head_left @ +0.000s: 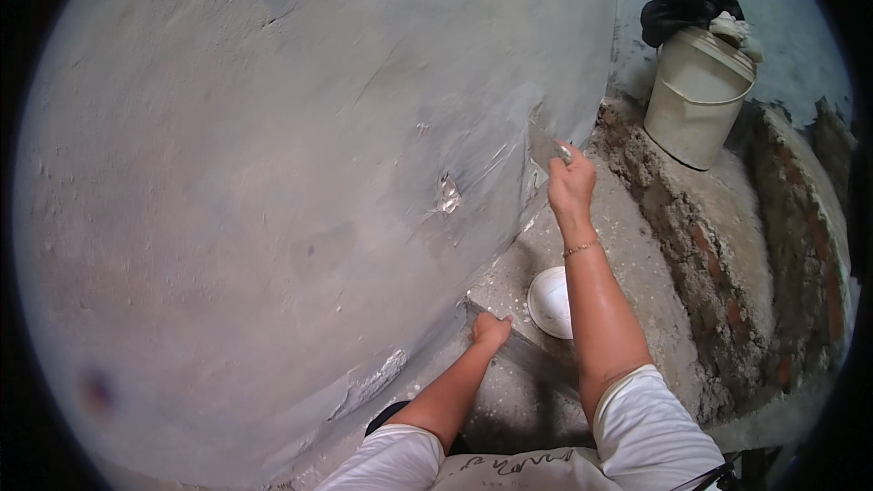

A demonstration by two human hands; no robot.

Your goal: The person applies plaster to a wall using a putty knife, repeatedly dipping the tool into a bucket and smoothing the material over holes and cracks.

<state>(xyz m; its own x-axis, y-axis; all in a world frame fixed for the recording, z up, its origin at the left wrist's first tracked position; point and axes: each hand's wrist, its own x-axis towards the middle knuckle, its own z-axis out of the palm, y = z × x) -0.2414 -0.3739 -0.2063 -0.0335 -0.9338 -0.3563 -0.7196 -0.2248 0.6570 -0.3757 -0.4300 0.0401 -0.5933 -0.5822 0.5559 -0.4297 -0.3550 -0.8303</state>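
My right hand [572,184] is closed around the handle of a trowel [543,145], its flat grey blade laid against the plastered wall [236,145] near the corner. Lower down, my left hand [491,331] is curled beside the foot of the wall. A dark grey strip runs past its fingers, and I cannot make out what they grip. Left of the trowel, a shiny crumpled patch [448,195] shows in the wall, with streaks of smeared plaster around it. A white rounded bowl-like thing [550,303] sits on the floor, partly hidden by my right forearm.
Rough concrete steps [714,264] with exposed brick descend on the right. A lidded cream bucket [696,100] stands on them, topped by a black bag [691,2] and a pale cloth-like bundle [733,32]. White specks dot the floor. Chipped plaster [375,378] marks the wall's lower edge.
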